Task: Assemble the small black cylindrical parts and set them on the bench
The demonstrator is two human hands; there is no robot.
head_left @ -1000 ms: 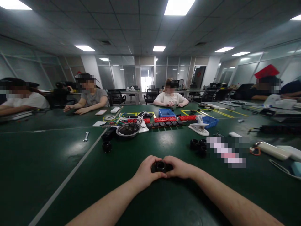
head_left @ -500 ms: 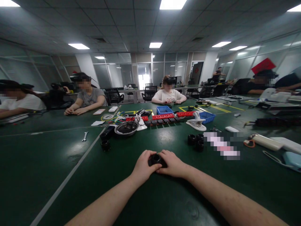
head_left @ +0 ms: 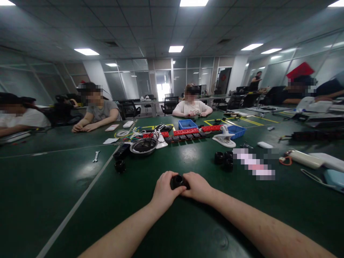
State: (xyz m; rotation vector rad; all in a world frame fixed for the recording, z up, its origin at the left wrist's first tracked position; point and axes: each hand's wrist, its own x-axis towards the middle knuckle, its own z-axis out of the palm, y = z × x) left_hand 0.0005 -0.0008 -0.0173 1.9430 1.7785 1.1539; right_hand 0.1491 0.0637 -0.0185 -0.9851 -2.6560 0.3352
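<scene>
A glossy black round part (head_left: 178, 180) with a hole in its top is between my two hands over the green table (head_left: 150, 229). My left hand (head_left: 166, 186) is closed around its left side, with the thumb across its near side. From the right, my right hand (head_left: 198, 186) curls against the same part, its fingertips partly hidden. Similar black round parts stand nearby: one (head_left: 119, 166) at the left, and a cluster of three (head_left: 223, 160) at the right.
Beyond my hands lie a round dark pan-like fixture (head_left: 144, 145), red strips (head_left: 185, 132), blue bins (head_left: 236, 132) and a white clamp base (head_left: 224, 138). A wrench (head_left: 96, 156) rests at the left. A white cylinder (head_left: 306, 159) lies at the right. Several people sit around the table.
My right hand's fingers have curled in more closely beside the black round part. My left hand keeps nearly the same hold. The view has shifted slightly.
</scene>
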